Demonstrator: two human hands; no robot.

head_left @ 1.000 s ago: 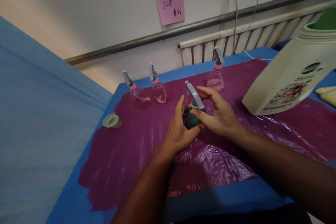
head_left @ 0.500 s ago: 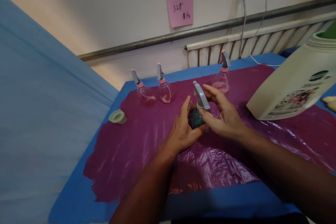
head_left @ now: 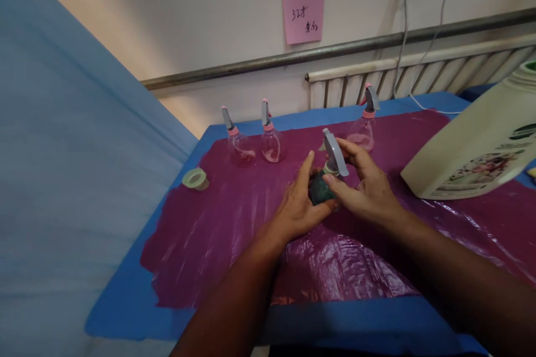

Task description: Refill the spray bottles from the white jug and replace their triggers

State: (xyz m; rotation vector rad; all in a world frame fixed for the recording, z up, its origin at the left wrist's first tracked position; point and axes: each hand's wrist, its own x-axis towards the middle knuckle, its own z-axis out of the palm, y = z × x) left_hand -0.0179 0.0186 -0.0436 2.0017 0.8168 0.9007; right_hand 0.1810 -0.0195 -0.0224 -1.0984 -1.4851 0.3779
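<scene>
A small spray bottle with a dark green, rounded body and a grey trigger head stands between my hands, over the purple plastic sheet. My left hand is wrapped around the body from the left, thumb across the front. From the right, my right hand grips the bottle at its pale green collar, with the thumb at the neck and the fingers behind the trigger head. The far side of the bottle and some fingertips are hidden.
Clear spray bottles with pink collars stand behind: two on the left and one on the right. A pale green cup-shaped piece lies left. A large cream jug stands right. A blue curtain hangs left.
The view has shifted slightly, so everything sits a little further right. Both hands keep their hold on the spray bottle, with hardly any visible change in their fingers.
</scene>
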